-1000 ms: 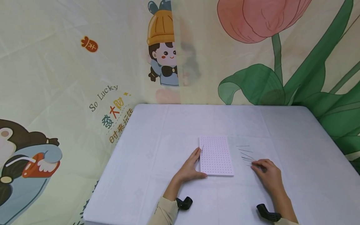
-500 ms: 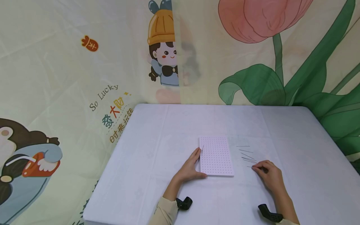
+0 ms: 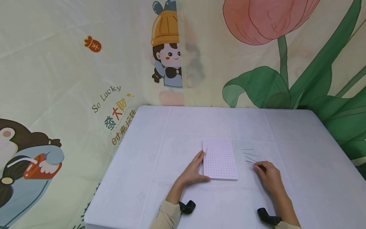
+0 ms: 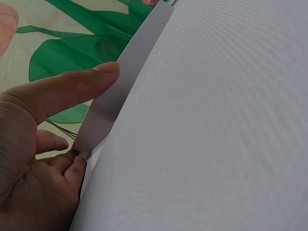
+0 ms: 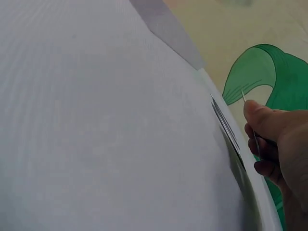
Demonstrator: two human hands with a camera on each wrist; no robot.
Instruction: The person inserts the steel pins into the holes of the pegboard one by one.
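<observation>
A white dotted board point(image 3: 220, 159) lies on the table. My left hand point(image 3: 192, 173) rests at its near left corner, fingertips along the left edge and thumb on the front edge. In the left wrist view the thumb point(image 4: 72, 89) lies straight against the board's side point(image 4: 130, 62). Thin dark needles point(image 3: 206, 153) stand at the board's left edge, close to those fingertips. Right of the board, my right hand point(image 3: 269, 176) pinches a thin needle point(image 5: 244, 95) between thumb and fingers. Several more needles point(image 3: 247, 155) lie loosely fanned out just beyond it.
The white-covered table point(image 3: 160, 133) reaches back to a printed cloth wall point(image 3: 206, 63). Black wrist-worn cameras, one on the left wrist point(image 3: 187, 207) and one on the right point(image 3: 268, 217), sit low over the table.
My right hand drew back slightly right, then moved left and a little away from me. A needle that lay nearest me no longer shows on the table. The left hand stays still.
</observation>
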